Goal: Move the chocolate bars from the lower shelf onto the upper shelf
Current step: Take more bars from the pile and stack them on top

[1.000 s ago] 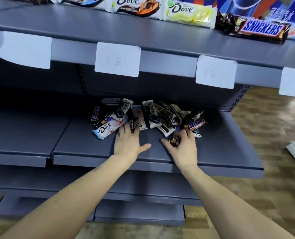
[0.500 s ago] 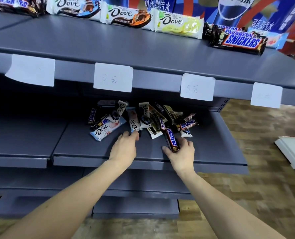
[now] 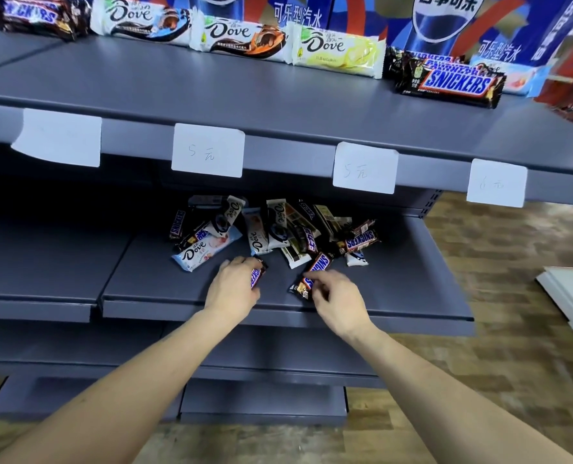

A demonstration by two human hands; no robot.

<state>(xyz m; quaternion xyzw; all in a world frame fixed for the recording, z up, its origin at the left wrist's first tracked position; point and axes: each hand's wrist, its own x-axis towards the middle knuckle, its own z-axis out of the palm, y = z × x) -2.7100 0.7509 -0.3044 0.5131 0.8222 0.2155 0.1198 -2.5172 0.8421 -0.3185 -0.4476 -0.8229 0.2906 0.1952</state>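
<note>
Left hand: the left hand (image 3: 233, 288), at centre frame, has its fingers curled round a small Snickers bar (image 3: 257, 275), holding it just above the front of the lower shelf.
Right hand: the right hand (image 3: 340, 298), just right of centre, pinches the near end of a second Snickers bar (image 3: 313, 272), which slants up and to the right toward the pile.
Lower shelf: the lower shelf (image 3: 412, 279) is a grey metal board across the middle of the frame; it carries the pile of chocolate bars (image 3: 271, 229) toward its back, above both hands.
Pile contents: mixed Dove and Snickers wrappers lying crossed over one another. A pale blue Dove bar (image 3: 204, 251) lies at the pile's lower left edge, and a Snickers bar with its name upside down (image 3: 360, 242) lies at the right edge. How many bars there are I cannot tell.
Upper shelf: the upper shelf (image 3: 211, 92) spans the top of the frame and holds a row at its back: a stack of Snickers (image 3: 32, 15) at upper left, then three Dove bars (image 3: 241, 36) side by side, then another stack of Snickers (image 3: 452, 80) at upper right.
Behind the row: blue Pepsi cartons (image 3: 445, 25) stand against the back.
Shelf edge: white price tags (image 3: 208, 150) hang along the upper shelf's front lip.
Floor: wood-patterned floor (image 3: 512, 262) shows at right and along the bottom.
</note>
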